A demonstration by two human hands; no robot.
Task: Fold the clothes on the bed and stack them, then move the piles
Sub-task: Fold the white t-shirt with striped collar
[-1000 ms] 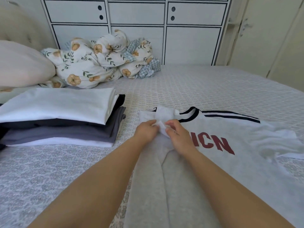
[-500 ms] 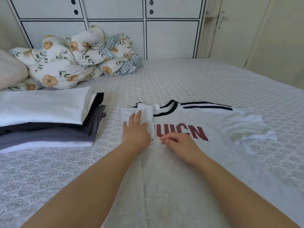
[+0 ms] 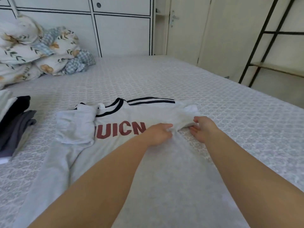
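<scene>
The right hand lies open-fingered, seemingly slipped under the shirt's loose right sleeve; the left hand presses flat beside it; the shirt stretches leftward across the bed; stack far left.

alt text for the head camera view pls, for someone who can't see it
Two bare hands work the right sleeve of a white t-shirt with red lettering, spread on a bed: the left hand presses the fabric, the right hand is open beside it. Folded clothes are stacked at left.
</scene>
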